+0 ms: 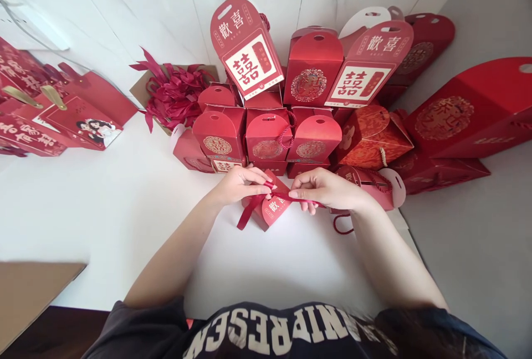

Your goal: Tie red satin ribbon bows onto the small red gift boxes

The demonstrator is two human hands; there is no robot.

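Note:
A small red gift box [275, 212] with white characters sits on the white table in front of me, partly covered by my hands. Dark red ribbon [247, 212] runs over its top, one tail hanging at the left. My left hand [243, 184] pinches a loop of the ribbon between thumb and finger above the box. Just to the right, my right hand [318, 187] grips the ribbon's other stretch, which reaches past its fingers. Whether a knot is formed between the hands I cannot make out.
Stacked red gift boxes [268, 140] stand right behind my hands. A carton of loose ribbons [177, 93] is at back left, with red gift bags [78, 109] farther left. Large red boxes [469, 104] lean at the right. A cardboard piece [37, 298] lies at the lower left.

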